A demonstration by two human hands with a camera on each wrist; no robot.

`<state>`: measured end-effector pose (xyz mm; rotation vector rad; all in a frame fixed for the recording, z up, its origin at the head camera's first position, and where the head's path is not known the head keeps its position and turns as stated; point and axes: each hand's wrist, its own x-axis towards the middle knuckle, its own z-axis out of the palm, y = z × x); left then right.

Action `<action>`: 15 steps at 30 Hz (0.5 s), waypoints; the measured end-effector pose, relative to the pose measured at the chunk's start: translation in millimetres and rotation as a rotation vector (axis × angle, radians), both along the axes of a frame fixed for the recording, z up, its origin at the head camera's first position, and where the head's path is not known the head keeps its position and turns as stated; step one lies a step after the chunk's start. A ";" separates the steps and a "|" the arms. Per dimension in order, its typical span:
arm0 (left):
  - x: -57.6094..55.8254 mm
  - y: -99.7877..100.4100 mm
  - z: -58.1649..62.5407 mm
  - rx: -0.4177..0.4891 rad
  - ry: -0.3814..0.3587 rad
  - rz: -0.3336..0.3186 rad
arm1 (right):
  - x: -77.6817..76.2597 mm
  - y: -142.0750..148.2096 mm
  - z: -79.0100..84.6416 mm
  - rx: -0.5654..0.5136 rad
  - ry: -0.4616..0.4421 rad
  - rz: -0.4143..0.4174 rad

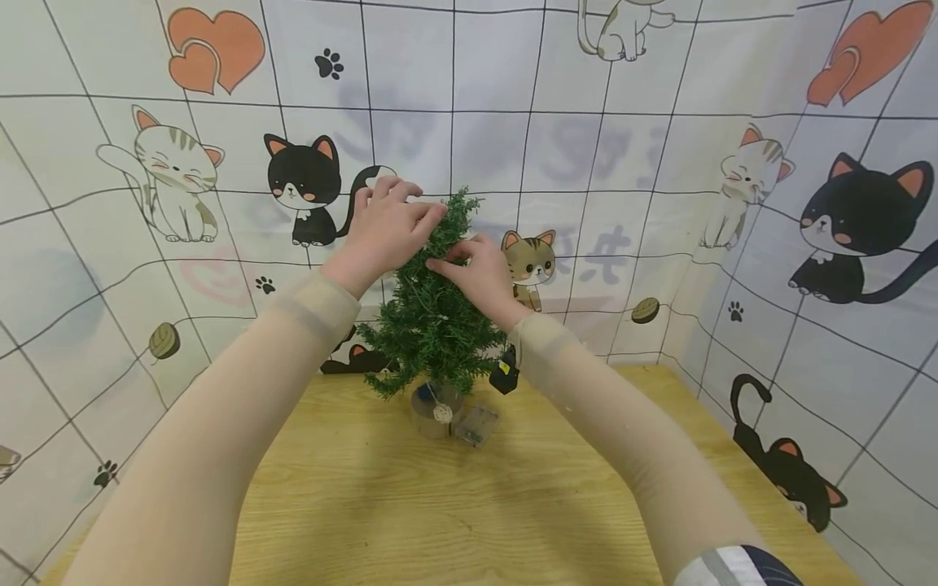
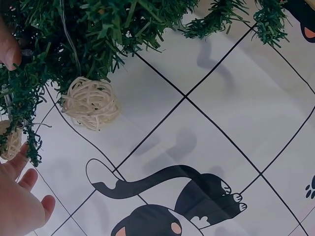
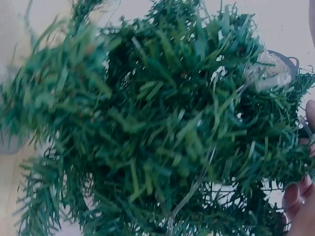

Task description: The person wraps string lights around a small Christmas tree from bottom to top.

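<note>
A small green artificial Christmas tree stands on the table, a thin clear wire with woven balls draped over it. My left hand is at the upper left of the tree, fingers spread and bent, thumb at the branches. Beside its fingertips hangs a woven ball; a larger woven ball dangles from the branches nearer the wrist. My right hand is at the upper right side, thumb and forefinger pinching at the light string's wire among the needles. Foliage partly hides its fingertips.
The tree's round base rests on the wooden table. Another woven ball hangs before it, and a clear flat box lies beside it. A black angular piece shows right of the lower branches. Cat-printed cloth encloses the back and sides.
</note>
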<state>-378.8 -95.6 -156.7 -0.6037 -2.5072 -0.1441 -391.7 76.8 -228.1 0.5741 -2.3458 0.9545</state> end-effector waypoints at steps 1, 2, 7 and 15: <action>0.0 0.2 0.1 0.000 0.002 0.001 | 0.4 -0.7 0.4 -0.007 -0.007 -0.009; 0.0 0.3 0.2 0.001 0.005 0.003 | 0.7 -1.4 0.8 -0.012 -0.011 -0.013; 1.3 1.9 2.0 -0.005 0.013 0.017 | 3.3 -2.4 2.8 -0.001 -0.023 -0.030; 4.9 3.3 3.2 -0.006 0.024 0.034 | 6.3 3.2 -2.2 0.023 -0.020 0.018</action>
